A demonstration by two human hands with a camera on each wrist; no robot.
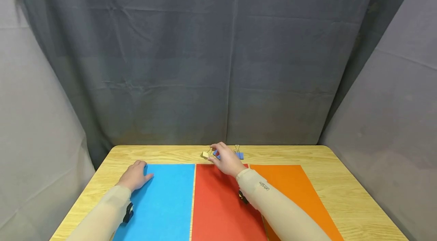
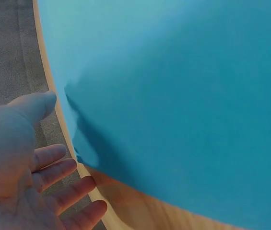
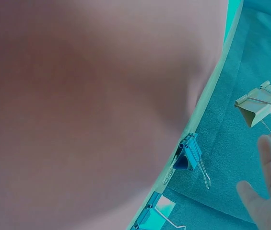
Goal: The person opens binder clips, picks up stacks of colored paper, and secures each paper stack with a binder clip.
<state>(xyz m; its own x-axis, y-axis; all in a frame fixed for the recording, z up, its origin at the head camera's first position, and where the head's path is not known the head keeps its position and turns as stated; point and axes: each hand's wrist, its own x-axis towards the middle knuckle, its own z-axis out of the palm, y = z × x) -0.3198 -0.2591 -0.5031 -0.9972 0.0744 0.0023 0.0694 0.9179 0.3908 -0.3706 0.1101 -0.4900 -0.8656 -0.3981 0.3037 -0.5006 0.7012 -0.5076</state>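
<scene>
Right sleeve (image 1: 274, 200) crosses red sheet (image 1: 218, 207) and orange sheet (image 1: 290, 180). Right grip (image 1: 227, 159) pinches yellow clip (image 1: 205, 155) near middle of table's (image 1: 355, 191) far edge; blue clips (image 1: 241, 155) just right of it, partly hidden. Left grip (image 1: 132, 176) relaxed, unclenched, at blue sheet's (image 1: 164, 199) far left corner.

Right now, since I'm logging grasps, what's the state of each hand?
Left hand: open, holding nothing.
Right hand: holding the yellow binder clip.

Three sheets (image 1: 222, 207) side by side on table (image 1: 348, 191), binder clips (image 1: 241, 155) behind, curtain (image 1: 170, 55) beyond
</scene>
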